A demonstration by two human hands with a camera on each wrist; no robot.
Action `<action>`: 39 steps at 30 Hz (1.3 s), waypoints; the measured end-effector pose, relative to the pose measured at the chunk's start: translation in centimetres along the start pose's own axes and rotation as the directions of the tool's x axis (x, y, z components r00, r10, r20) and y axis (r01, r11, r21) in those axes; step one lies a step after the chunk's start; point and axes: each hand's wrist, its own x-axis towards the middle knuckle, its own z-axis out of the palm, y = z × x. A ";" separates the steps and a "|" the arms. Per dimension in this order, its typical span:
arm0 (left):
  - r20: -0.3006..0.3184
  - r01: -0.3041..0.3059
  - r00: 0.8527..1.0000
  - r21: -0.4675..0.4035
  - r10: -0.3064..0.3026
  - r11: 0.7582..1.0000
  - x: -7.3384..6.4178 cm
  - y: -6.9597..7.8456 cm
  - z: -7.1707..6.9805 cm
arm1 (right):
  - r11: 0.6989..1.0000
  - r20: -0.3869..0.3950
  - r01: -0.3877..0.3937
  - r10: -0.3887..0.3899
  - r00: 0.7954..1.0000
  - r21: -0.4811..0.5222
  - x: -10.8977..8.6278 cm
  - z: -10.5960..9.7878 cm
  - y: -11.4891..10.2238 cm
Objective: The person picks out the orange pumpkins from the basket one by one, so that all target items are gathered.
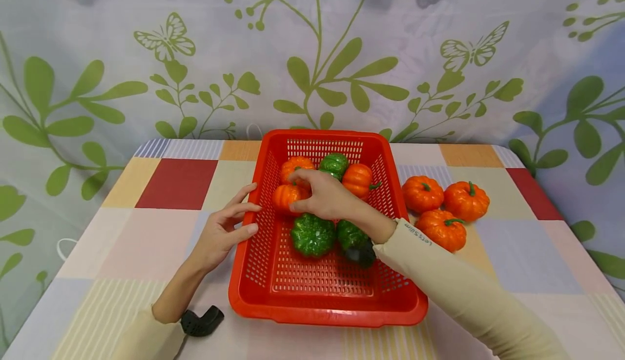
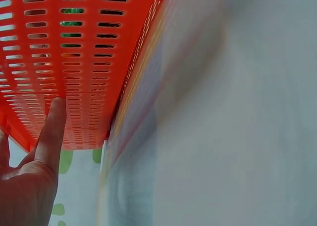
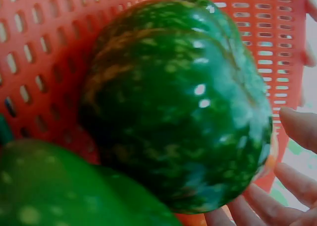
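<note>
R hand (image 1: pixel 326 192) grips orange pumpkin (image 1: pixel 284 198) in red basket (image 1: pixel 327 314); L hand (image 1: pixel 227 232) at basket's side.
R thumb & fingers are curled abt the pumpkin, which sits nr the basket's L wall, just in front of a 2nd orange one (image 1: pixel 295 164). L hand grasps nothing: fingers extended, touching the basket's L side; L wrist cam shows a digit against the slotted wall. Also inside: a far green pumpkin (image 1: pixel 334 164) beside a 3rd orange one (image 1: pixel 357 180), a near green pumpkin (image 1: pixel 312 236) &, partly hidden under R wrist, another green one (image 1: pixel 349 234). On the patchwork cloth (image 1: pixel 178 184), R of basket, an orange trio (image 1: pixel 437 225) lies close together. Black device (image 1: pixel 201 323) by L wrist; leaf-print backdrop (image 1: pixel 234 40) behind.
</note>
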 end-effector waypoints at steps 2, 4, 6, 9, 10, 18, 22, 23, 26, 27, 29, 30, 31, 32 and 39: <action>0.000 0.002 1.000 -0.001 -0.002 1.000 0.1 0.0 0.0 | 1.000 -0.001 -0.014 0.014 1.000 -0.021 0.1 0.1 0.1; 0.000 0.004 1.000 0.002 -0.004 1.000 0.1 0.0 0.0 | 0.999 0.003 -0.028 0.029 1.000 -0.037 0.1 0.2 0.2; 0.001 0.006 1.000 0.005 -0.006 1.000 0.2 0.0 0.0 | 0.998 0.006 -0.038 0.039 0.999 -0.053 0.1 0.2 0.3; -0.001 0.009 1.000 0.008 -0.008 1.000 0.2 0.1 0.1 | 0.996 0.007 -0.055 0.056 0.998 -0.066 0.1 0.2 0.3; -0.002 0.008 1.000 0.007 -0.008 1.000 0.2 0.1 0.1 | 0.996 0.008 -0.060 0.061 0.998 -0.071 0.1 0.2 0.3; -0.016 0.002 1.000 0.022 -0.002 1.000 0.1 0.1 0.1 | 0.988 0.024 -0.085 0.089 0.996 -0.126 0.3 0.5 0.3; -0.015 -0.003 1.000 0.023 0.003 1.000 0.1 0.0 0.1 | 0.986 0.019 -0.092 0.095 0.995 -0.143 0.4 0.5 0.5; -0.014 -0.006 1.000 0.023 0.007 1.000 0.2 -0.1 0.1 | 0.985 0.017 -0.088 0.092 0.996 -0.147 0.4 0.5 0.5; -0.013 -0.013 1.000 0.024 0.014 1.000 0.1 -0.1 0.1 | 0.986 0.009 -0.072 0.074 0.997 -0.152 0.4 0.6 0.6; -0.012 -0.015 1.000 0.024 0.015 1.000 0.1 -0.1 0.1 | 0.986 0.003 -0.066 0.068 0.998 -0.150 0.4 0.6 0.6; -0.011 -0.014 1.000 0.022 0.015 1.000 0.1 -0.1 0.1 | 0.988 -0.010 -0.057 0.056 0.998 -0.142 0.4 0.6 0.6; -0.010 -0.014 1.000 0.021 0.014 1.000 0.0 -0.1 0.1 | 0.990 -0.014 -0.053 0.052 0.999 -0.132 0.4 0.6 0.6; -0.010 -0.014 1.000 0.021 0.014 1.000 0.0 -0.1 0.1 | 0.991 -0.018 -0.050 0.049 0.999 -0.122 0.4 0.5 0.6; -0.009 -0.014 1.000 0.020 0.014 1.000 0.0 -0.1 0.0 | 0.992 -0.020 -0.047 0.045 0.999 -0.115 0.5 0.5 0.5; 0.003 -0.015 1.000 0.024 0.014 1.000 0.7 -0.3 -0.8 | 0.994 -0.041 -0.034 0.030 0.999 -0.103 1.3 -0.1 0.5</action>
